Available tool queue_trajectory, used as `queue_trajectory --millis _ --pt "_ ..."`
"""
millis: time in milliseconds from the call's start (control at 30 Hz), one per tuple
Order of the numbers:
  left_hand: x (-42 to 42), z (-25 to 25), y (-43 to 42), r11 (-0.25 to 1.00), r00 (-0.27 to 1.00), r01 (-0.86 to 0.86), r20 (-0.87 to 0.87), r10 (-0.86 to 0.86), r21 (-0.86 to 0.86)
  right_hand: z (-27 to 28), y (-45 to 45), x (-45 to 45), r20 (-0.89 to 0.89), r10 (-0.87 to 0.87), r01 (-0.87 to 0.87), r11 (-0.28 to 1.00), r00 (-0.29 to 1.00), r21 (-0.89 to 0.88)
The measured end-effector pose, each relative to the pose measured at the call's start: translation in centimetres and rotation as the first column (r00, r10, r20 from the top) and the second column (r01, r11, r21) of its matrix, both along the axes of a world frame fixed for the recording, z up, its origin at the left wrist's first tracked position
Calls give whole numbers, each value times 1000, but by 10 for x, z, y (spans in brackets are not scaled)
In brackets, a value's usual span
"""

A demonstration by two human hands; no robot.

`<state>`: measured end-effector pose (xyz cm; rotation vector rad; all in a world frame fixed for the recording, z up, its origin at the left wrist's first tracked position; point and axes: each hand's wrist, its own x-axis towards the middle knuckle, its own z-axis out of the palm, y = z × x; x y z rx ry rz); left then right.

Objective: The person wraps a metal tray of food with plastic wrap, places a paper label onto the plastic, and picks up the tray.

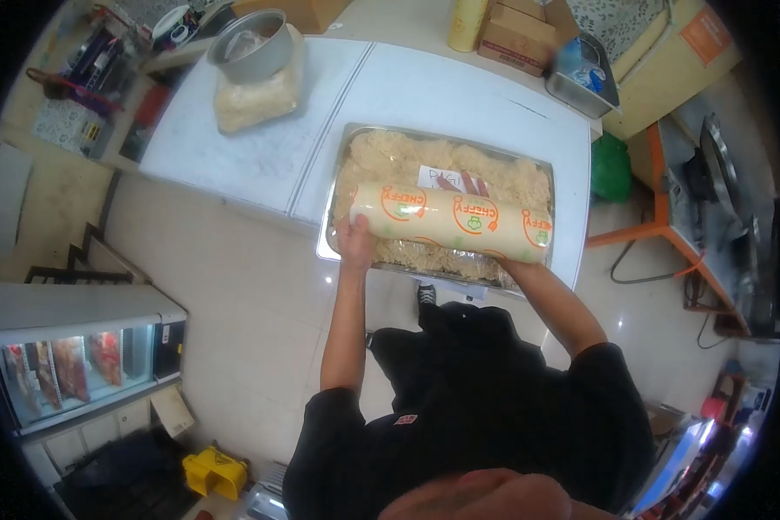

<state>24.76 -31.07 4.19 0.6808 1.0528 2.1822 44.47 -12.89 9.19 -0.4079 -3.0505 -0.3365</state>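
Observation:
A thick roll of cling film, printed with orange "CHEFFY" lettering, lies crosswise above a metal tray. My left hand is closed round the roll's left end, thumb on top. Under the right end is my right hand, its fingers mostly hidden by the roll. The tray is full of pale, crumb-coated food, and shiny film seems to cover parts of it. Behind the roll, a white paper label with handwriting and several reddish-brown strips lie on the food.
On the white table, a round metal pan sits on a bag of crumbs. Cardboard boxes and a metal container stand at the back right. A glass-fronted display fridge and a yellow bucket are at lower left.

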Motion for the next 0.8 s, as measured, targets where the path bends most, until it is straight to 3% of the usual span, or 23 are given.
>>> queue_trajectory --millis 100,300,367,433,500,567,600,633,733,767,800 --pt "5 -7 -4 999 998 9 60 -11 37 8 4 2 48 46 -46 999 998 -4" --pt "3 -29 -7 999 997 29 77 -30 15 4 -14 25 -146 50 -72 986 988 -152" --pt "4 -34 -11 999 998 32 53 -31 -18 -16 -26 69 -59 -77 32 838 995 -545" --pt "1 -42 -11 998 999 36 -7 -37 -44 -21 -46 114 83 -138 161 846 987 -509" --pt "-9 -60 -14 990 988 102 -104 -112 -93 8 -68 154 -79 -223 115 737 972 -666" --pt "-12 -60 -16 978 980 145 -114 -163 -149 12 -97 164 -300 -652 139 532 696 -836" --pt "-14 -48 -19 969 979 170 -84 -188 -181 13 -106 163 -332 -822 89 416 463 -905" --pt "-14 -41 -22 955 974 202 -54 -219 -218 1 -105 159 -295 -874 -10 316 386 -949" --pt "-16 -33 -21 958 970 220 -59 -234 -185 -12 -94 144 -221 -891 26 251 395 -968" --pt "-18 -25 -30 944 955 181 -179 -236 -275 19 -108 122 -218 -925 -132 185 312 -974" --pt "-14 -10 -43 955 954 171 -202 -222 -243 18 -115 126 -211 -924 -117 183 319 -976"
